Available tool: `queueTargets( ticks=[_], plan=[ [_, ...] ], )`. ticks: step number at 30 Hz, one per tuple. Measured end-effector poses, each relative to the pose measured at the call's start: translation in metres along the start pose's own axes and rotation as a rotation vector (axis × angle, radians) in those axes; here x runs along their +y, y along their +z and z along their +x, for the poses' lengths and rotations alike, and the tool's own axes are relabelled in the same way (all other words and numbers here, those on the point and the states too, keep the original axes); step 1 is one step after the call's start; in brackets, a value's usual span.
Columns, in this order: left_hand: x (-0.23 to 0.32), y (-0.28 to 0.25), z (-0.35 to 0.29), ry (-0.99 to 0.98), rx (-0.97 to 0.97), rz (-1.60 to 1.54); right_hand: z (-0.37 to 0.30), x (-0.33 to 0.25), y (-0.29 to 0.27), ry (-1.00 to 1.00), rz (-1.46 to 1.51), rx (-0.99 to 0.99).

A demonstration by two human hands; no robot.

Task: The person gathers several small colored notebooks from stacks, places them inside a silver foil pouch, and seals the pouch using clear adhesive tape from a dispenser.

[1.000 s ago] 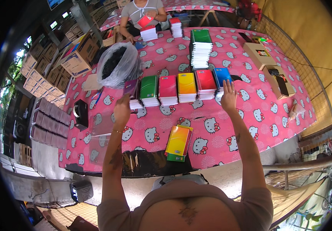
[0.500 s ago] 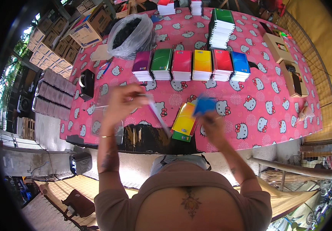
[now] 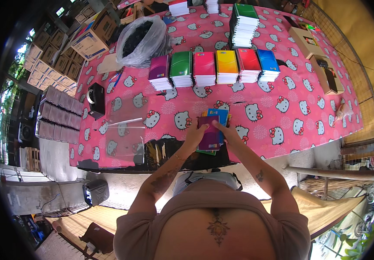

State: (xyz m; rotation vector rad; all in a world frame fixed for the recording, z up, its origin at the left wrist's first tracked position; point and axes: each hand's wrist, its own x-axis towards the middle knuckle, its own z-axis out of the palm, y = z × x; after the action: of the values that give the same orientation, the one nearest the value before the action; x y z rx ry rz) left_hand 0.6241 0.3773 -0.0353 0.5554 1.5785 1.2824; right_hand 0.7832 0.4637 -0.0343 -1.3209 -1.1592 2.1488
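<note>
The left hand [image 3: 194, 134] and right hand [image 3: 231, 134], some fingers hidden, grasp a purple rectangular notebook [image 3: 209, 137] mostly covering a blue rectangular notebook [image 3: 223, 115] beneath it.

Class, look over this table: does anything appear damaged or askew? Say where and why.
The pink tablecloth looks damaged: a ragged black patch breaks its near edge. The held purple notebook sits out of line with the blue notebook beneath.

The left hand [image 3: 194, 135] and the right hand [image 3: 231, 135] grip a purple notebook [image 3: 209, 138] over a blue notebook [image 3: 219, 115] near the edge of a pink patterned tablecloth [image 3: 263, 132], while a row of six notebook stacks [image 3: 205, 68] stands farther back near a plastic bag [image 3: 155, 42]
</note>
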Motion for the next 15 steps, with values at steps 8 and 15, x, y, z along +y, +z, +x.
queueTargets(
  ticks=[8,15],
  plan=[
    [0.022,-0.101,-0.078,0.892,-0.211,0.763,-0.035,-0.025,0.051,0.045,0.281,-0.272],
    [0.034,-0.135,-0.083,1.071,-0.396,0.537,-0.064,0.013,0.092,-0.328,0.300,-0.249]
  ],
)
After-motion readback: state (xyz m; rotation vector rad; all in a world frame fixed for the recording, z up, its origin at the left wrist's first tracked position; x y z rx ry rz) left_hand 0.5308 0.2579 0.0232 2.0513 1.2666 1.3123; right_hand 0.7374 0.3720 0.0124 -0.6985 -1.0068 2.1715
